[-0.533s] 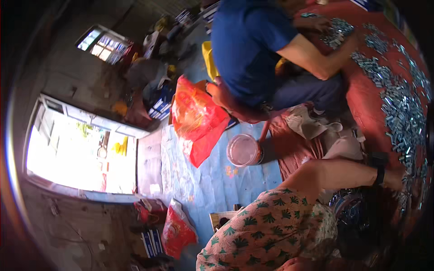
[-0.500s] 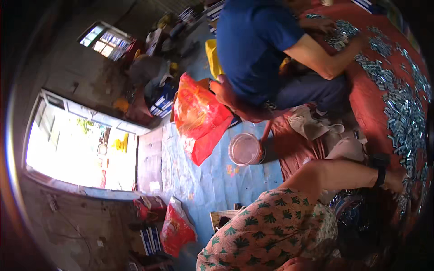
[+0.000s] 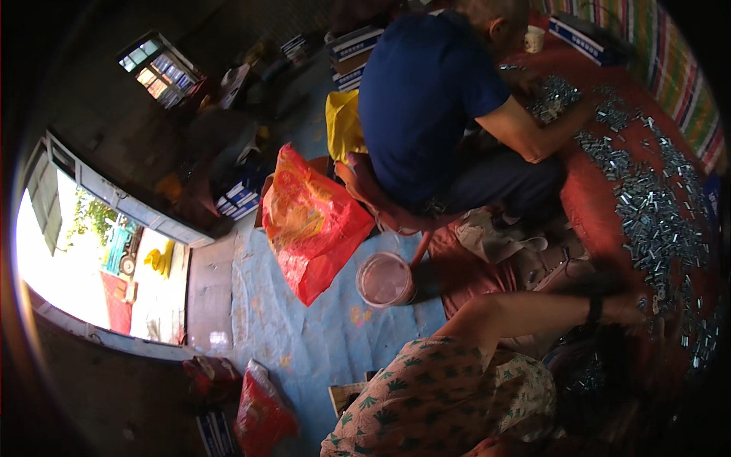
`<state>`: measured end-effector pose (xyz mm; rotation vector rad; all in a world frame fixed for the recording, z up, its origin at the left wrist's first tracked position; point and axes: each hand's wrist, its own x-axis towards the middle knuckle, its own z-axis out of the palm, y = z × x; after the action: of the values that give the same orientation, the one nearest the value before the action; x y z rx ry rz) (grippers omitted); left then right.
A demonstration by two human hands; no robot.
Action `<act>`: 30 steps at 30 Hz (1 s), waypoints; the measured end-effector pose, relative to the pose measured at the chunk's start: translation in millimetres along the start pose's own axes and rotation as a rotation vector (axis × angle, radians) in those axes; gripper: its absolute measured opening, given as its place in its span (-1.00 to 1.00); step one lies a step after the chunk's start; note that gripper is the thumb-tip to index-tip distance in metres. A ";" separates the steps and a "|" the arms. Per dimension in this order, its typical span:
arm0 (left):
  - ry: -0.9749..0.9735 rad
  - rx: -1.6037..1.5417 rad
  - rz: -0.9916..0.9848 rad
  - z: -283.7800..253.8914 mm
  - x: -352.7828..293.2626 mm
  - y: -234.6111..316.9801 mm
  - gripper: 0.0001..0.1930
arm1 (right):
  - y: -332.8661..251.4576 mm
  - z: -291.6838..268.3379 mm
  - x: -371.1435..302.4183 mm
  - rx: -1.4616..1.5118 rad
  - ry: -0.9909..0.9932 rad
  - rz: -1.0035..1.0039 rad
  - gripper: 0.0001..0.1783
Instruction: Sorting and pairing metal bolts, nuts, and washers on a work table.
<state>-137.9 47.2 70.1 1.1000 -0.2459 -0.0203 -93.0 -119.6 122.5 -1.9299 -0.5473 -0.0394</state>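
My left arm, in a patterned sleeve with a dark wristband, reaches to the right. My left hand [image 3: 628,309] is at the near edge of the red-covered table [image 3: 585,204], beside scattered small shiny metal pieces [image 3: 647,206]. The hand is dark and blurred, so its fingers and anything in them cannot be made out. I do not see my right hand. Across from me a seated person in a blue shirt [image 3: 430,107] leans over the table, arms among another pile of the metal pieces [image 3: 554,99].
A pinkish bucket [image 3: 384,279] stands on the blue floor sheet [image 3: 320,335]. Beside the person's chair is a red plastic bag [image 3: 312,228]. A red-and-white sack [image 3: 263,411] lies lower left, near an open doorway. A paper cup [image 3: 534,39] and box [image 3: 582,39] are at the table's far end.
The view has shifted, bringing the table's far end and striped cloth into sight. My left hand has drawn back a little from the metal pieces. The seated person still leans over the table.
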 end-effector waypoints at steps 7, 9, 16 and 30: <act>0.194 0.111 -0.158 5.4 -28.0 2.6 -0.82 | -12.9 18.3 -19.1 0.606 -0.109 0.068 -0.36; 0.208 0.084 -0.175 6.7 -30.1 -0.2 -0.85 | -15.4 13.2 -28.2 0.690 -0.187 0.083 -0.35; 0.117 0.143 -0.146 17.3 -41.5 -5.4 -0.85 | 3.1 12.9 -39.4 0.683 -0.016 0.090 -0.29; 0.088 0.084 -0.225 34.6 -59.9 -27.3 -0.80 | 16.2 -8.8 -67.9 0.424 -0.090 0.064 -0.29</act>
<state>-200.5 12.6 49.7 1.2052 -0.0431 -0.1629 -145.3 -156.6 93.5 -1.5379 -0.5072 0.1912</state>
